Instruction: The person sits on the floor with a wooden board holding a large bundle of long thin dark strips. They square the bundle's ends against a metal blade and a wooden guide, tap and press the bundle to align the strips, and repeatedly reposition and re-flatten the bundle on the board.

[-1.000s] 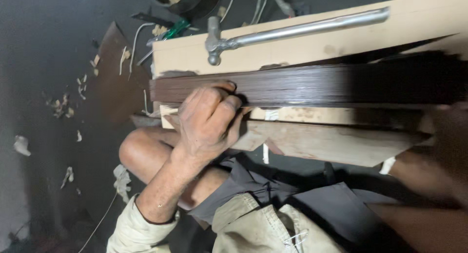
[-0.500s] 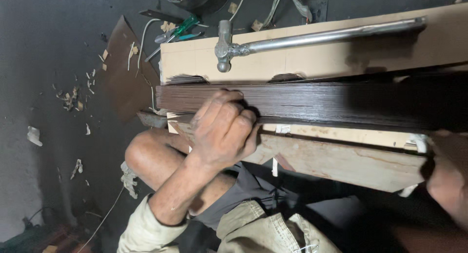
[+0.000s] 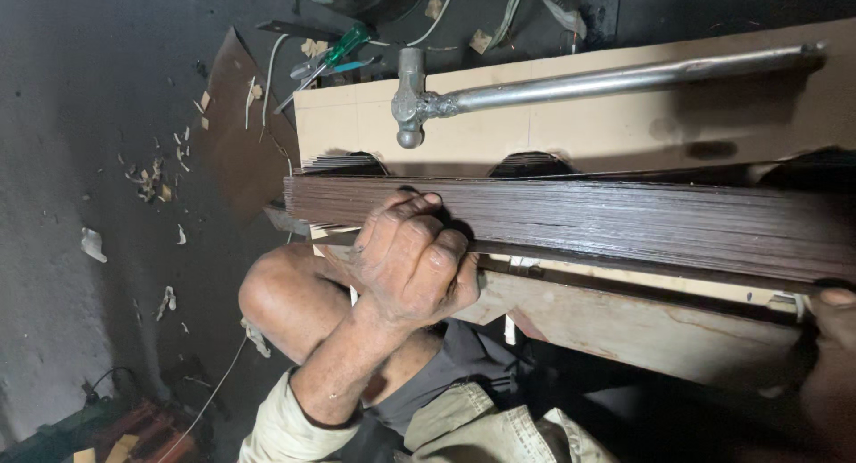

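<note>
A thick stack of dark brown thin strips (image 3: 624, 222) lies on edge across a light wooden board (image 3: 553, 137). My left hand (image 3: 410, 262) is closed around the stack near its left end, with the fingers curled over its top edge. My right hand (image 3: 829, 338) shows only at the right border. Its thumb rests on the stack's lower edge and the rest is hidden. A hammer (image 3: 412, 106) with a long metal handle lies on the light board just beyond the stack.
A rough plank (image 3: 642, 329) runs under the stack, above my bent knee (image 3: 285, 293). A green-handled screwdriver (image 3: 343, 45), cables and wood chips (image 3: 152, 173) lie on the dark floor to the left. A red object (image 3: 147, 427) sits at the bottom left.
My left hand has shifted slightly right along the stack and curled tighter over it. My right hand has come into view at the right edge. The view has moved a little.
</note>
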A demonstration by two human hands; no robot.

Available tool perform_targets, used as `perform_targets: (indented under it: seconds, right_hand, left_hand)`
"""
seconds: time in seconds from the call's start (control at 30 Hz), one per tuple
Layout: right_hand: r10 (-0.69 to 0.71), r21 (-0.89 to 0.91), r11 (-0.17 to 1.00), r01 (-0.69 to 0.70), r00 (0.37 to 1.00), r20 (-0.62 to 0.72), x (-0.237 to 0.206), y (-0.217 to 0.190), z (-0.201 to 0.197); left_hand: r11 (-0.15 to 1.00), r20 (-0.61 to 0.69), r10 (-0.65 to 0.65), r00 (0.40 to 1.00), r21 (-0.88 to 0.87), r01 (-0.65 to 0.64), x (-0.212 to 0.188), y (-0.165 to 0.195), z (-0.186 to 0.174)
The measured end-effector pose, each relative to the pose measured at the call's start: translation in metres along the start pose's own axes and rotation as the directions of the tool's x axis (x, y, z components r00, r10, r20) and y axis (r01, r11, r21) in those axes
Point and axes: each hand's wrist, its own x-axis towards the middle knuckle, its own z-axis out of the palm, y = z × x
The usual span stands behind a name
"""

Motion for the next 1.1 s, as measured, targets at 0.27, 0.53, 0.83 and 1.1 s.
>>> perform_targets:
  seconds: [0.27, 0.53, 0.83, 1.1]
  right_hand:
    - [0.03, 0.037, 0.999, -0.031, 0.999, 0.029, -0.002, 0.0, -0.002]
    - [0.061, 0.059, 0.996, -0.063, 0.997, 0.044, -0.003, 0.0, -0.003]
    - [0.104, 0.075, 0.991, -0.109, 0.992, 0.07, -0.002, -0.005, 0.001]
    - [0.111, 0.104, 0.987, -0.125, 0.986, 0.125, -0.002, 0.022, -0.006]
  left_hand:
    - [0.998, 0.009, 0.037, 0.999, -0.046, -0.036, 0.008, -0.007, -0.002]
    - [0.995, 0.079, 0.003, 0.997, -0.096, 0.004, 0.016, -0.01, -0.009]
    - [0.996, 0.03, 0.023, 0.999, -0.083, -0.02, 0.008, -0.009, -0.002]
    - [0.996, -0.037, -0.014, 0.999, -0.087, 0.011, -0.003, -0.008, 0.011]
